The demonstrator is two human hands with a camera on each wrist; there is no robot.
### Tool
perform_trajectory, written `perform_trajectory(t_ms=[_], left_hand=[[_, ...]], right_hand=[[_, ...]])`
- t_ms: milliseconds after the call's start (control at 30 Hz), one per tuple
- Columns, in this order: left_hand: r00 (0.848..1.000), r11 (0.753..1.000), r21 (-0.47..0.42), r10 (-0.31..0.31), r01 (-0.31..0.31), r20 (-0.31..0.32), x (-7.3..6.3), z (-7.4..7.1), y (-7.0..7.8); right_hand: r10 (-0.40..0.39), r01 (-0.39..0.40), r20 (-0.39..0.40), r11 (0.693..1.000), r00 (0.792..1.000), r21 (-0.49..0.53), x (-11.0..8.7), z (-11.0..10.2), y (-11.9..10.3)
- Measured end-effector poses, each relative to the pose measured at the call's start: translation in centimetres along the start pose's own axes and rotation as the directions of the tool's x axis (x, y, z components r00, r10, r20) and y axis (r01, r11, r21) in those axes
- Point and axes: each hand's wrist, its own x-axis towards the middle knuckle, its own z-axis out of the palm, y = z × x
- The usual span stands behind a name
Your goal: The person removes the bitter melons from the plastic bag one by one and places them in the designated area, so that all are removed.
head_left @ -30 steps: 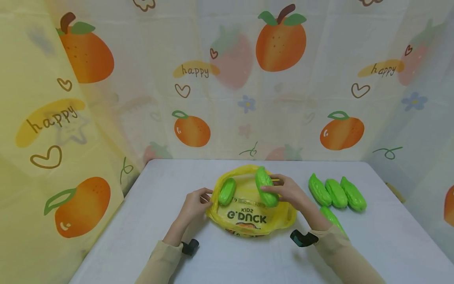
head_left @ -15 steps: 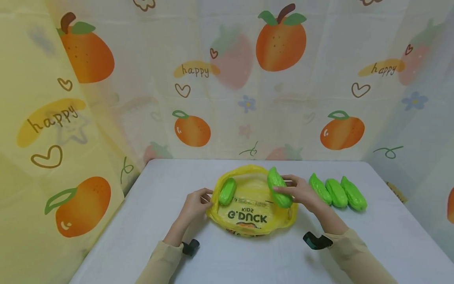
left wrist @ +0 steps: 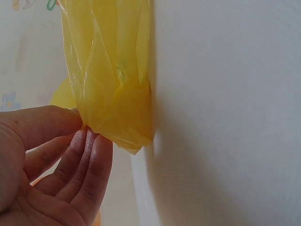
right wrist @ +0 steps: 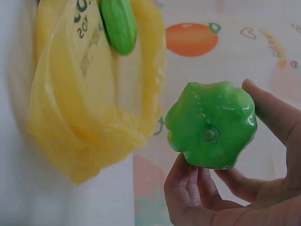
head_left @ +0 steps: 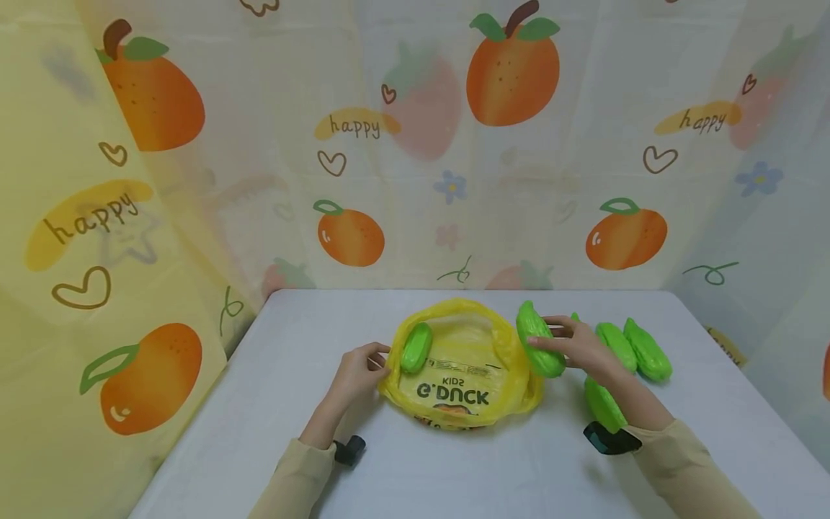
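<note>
A yellow plastic bag (head_left: 454, 414) lies with its mouth spread wide and upside-down lettering on its inner side. My left hand (head_left: 355, 371) pinches the bag's left rim between thumb and fingertips; the left wrist view shows the crumpled edge of the bag (left wrist: 117, 108) there. Inside the bag at left rests a green bitter melon (head_left: 416, 348). Over the bag's right edge, my right hand (head_left: 580, 349) holds another glossy bitter melon (head_left: 540, 340) in a tilted position. Seen end-on in the right wrist view, this ribbed bitter melon (right wrist: 211, 127) sits between thumb and fingers, apart from the bag.
Right of the bag, more bitter melons (head_left: 647, 349) lie on the white tabletop (head_left: 480, 476). One nearer bitter melon (head_left: 604, 404) is partly covered by the right forearm, another almost wholly by the right hand. A fruit-printed curtain (head_left: 415, 180) stands behind the table.
My right hand has carried the bitter melon rightward, from above the bag's middle to its right edge. The left hand keeps its place on the rim.
</note>
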Motion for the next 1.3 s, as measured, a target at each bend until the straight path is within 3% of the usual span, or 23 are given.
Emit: perform_trajectory(t_ms=[400,1300], left_hand=[[1.000,1.000,-0.005,0.002,-0.002,0.000,0.0,0.1,-0.3],[1.000,1.000,-0.008,0.003,-0.003,0.003,0.0,0.2,-0.3]], right_hand=[[0.040,-0.042,-0.021,0.996,0.999,-0.085,-1.2,-2.4,1.7],[0.092,-0.099,-0.051,0.983,0.994,-0.154,-4.0,-6.5,5.6]])
